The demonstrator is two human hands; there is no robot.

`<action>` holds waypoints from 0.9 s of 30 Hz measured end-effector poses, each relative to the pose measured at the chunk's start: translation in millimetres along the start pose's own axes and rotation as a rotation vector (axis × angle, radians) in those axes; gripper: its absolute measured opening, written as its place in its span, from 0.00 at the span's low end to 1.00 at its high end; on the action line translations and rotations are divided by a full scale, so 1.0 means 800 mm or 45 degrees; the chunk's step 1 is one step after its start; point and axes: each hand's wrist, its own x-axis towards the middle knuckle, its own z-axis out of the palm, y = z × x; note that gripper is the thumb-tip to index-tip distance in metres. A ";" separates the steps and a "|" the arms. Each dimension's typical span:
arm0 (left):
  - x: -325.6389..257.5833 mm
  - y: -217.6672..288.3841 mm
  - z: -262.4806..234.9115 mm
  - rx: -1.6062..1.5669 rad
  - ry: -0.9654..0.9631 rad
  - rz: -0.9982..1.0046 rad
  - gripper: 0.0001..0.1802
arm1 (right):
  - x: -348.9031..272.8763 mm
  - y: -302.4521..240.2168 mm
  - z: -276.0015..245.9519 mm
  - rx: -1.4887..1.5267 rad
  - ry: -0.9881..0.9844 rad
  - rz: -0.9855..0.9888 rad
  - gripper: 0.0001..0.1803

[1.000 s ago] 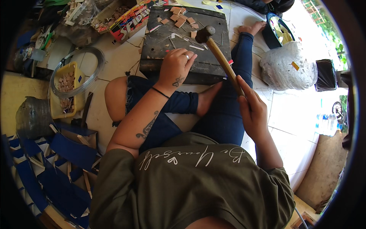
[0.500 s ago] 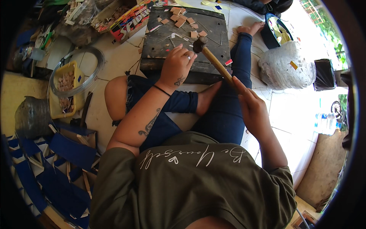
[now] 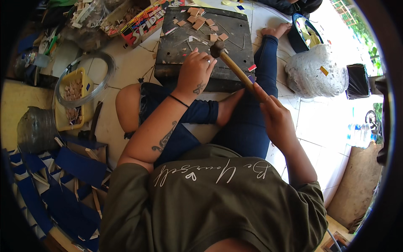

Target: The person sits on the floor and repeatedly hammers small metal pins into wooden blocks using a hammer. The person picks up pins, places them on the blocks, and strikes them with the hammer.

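My right hand (image 3: pixel 275 115) is wrapped round the wooden handle of a hammer (image 3: pixel 236 70). The dark hammer head is just right of my left fingertips, over a low black work block (image 3: pixel 172 50). My left hand (image 3: pixel 194 72) rests at the block's near part, fingers curled together; whatever they pinch is hidden under them. Small brown wooden squares (image 3: pixel 198 24) lie loose on the far half of the block. Thin wire pieces (image 3: pixel 226 30) are scattered among them. A small red and white scrap (image 3: pixel 252 67) lies at the block's right edge.
At the left, a coil of wire (image 3: pixel 110 69) leans over a yellow basket (image 3: pixel 87 110) of wooden bits. Blue pieces (image 3: pixel 79 166) are heaped at lower left. A stuffed whitish bag (image 3: pixel 312 71) and a dark tub (image 3: pixel 296 33) stand right. My legs flank the block; another person sits beyond it.
The hammer head has shifted slightly to the left and down, closer to my left fingers. My right hand has moved a little with it; my left hand stays nearly in place.
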 end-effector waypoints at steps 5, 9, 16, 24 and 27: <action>0.000 0.002 -0.001 0.010 0.008 -0.005 0.08 | 0.000 0.001 0.003 0.044 0.062 -0.012 0.30; 0.000 0.001 0.001 -0.019 0.032 -0.012 0.08 | -0.002 0.004 0.004 0.028 0.036 0.005 0.30; -0.003 0.000 0.001 0.015 -0.003 -0.018 0.08 | 0.000 0.005 0.007 -0.005 0.024 -0.017 0.30; 0.001 0.002 -0.005 -0.001 0.040 0.008 0.07 | 0.006 0.026 0.012 0.177 0.058 0.113 0.29; 0.000 0.002 -0.015 -0.275 -0.004 -0.222 0.06 | 0.040 0.060 0.023 0.150 0.276 0.029 0.27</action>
